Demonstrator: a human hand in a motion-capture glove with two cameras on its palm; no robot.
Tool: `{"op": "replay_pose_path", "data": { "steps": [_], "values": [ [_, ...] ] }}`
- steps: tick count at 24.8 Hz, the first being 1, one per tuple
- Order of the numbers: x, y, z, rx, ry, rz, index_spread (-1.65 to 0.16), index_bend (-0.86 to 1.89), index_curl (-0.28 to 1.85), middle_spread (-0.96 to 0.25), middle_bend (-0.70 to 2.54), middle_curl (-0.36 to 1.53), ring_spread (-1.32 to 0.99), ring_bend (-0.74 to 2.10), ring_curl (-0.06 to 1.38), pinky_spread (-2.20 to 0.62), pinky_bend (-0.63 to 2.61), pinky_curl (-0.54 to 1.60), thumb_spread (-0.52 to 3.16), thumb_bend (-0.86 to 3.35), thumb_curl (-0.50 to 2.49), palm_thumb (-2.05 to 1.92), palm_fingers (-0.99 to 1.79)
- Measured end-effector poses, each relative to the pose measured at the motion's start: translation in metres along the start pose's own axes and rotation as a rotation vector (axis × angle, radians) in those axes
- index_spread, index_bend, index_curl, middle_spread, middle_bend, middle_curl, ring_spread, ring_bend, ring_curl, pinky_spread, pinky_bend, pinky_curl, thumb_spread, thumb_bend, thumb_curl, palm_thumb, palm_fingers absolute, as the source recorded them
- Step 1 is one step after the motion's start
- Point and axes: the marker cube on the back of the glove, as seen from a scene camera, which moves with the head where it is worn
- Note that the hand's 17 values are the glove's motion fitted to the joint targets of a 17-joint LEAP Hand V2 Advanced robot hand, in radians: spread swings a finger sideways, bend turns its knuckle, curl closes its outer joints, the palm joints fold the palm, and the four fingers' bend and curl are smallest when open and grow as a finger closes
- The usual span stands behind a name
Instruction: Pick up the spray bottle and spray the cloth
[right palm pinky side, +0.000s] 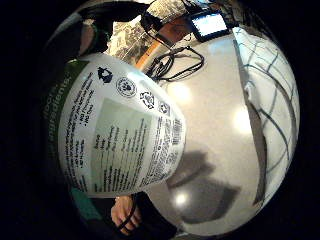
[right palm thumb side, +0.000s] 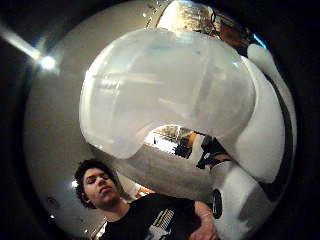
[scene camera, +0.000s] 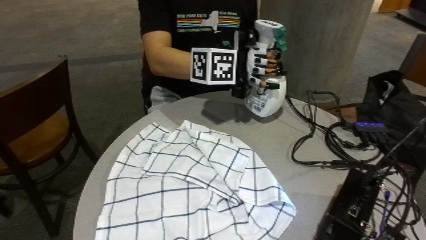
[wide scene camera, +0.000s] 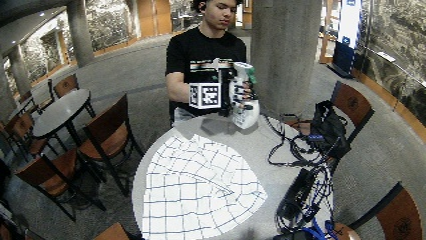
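Right now the gloved right hand has its fingers wrapped around the neck of the spray bottle, holding it upright above the far edge of the tabletop. The bottle is white with a green trigger piece at its head and a printed label down its body. Below and nearer than the hand, the white checked cloth lies rumpled.

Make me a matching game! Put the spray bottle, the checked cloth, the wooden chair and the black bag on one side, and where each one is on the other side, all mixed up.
1 spray bottle
2 checked cloth
3 wooden chair
4 black bag

A beside the table, on the floor
B spread on the table
C held above the table by the gloved right hand
D at the table's edge, by the cables

1-C, 2-B, 3-A, 4-D
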Motion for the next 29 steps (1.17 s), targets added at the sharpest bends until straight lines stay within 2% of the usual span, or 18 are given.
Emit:
{"op": "replay_pose_path", "data": {
  "steps": [7, 15, 18, 20, 25, 29],
  "values": [
    [0.023, -0.008, 0.035, -0.011, 0.021, -0.023, -0.18, 0.38, 0.59, -0.12, 0.49, 0.52, -0.13, 0.42, 0.43, 0.24, 0.07, 0.12, 0.56, -0.04, 0.71, 0.92, 1.05],
    [0.029, -0.004, 0.034, -0.036, 0.070, -0.007, -0.19, 0.35, 0.59, -0.12, 0.48, 0.52, -0.13, 0.42, 0.43, 0.25, 0.08, 0.10, 0.69, -0.04, 0.67, 0.89, 1.02],
    [0.031, 0.016, 0.012, -0.016, 0.147, -0.044, -0.20, 0.24, 0.56, -0.10, 0.34, 0.48, -0.11, 0.41, 0.44, 0.25, 0.19, 0.14, 0.78, -0.05, 0.63, 0.85, 0.76],
    [0.034, 0.038, -0.013, 0.044, 0.240, -0.065, -0.21, 0.14, 0.56, -0.09, 0.32, 0.48, -0.10, 0.42, 0.46, 0.25, 0.25, 0.18, 0.82, -0.06, 0.61, 0.81, 0.67],
    [0.043, 0.104, -0.095, 0.247, 0.534, -0.111, -0.21, 0.19, 0.49, -0.07, 0.35, 0.46, -0.09, 0.35, 0.40, 0.25, 0.16, 0.16, 0.90, -0.03, 0.57, 0.80, 0.82],
    [0.049, 0.143, -0.135, 0.333, 0.646, -0.144, -0.21, 0.19, 0.48, -0.06, 0.34, 0.46, -0.09, 0.34, 0.38, 0.25, 0.14, 0.16, 0.95, -0.01, 0.56, 0.82, 0.87]
  ]
}}
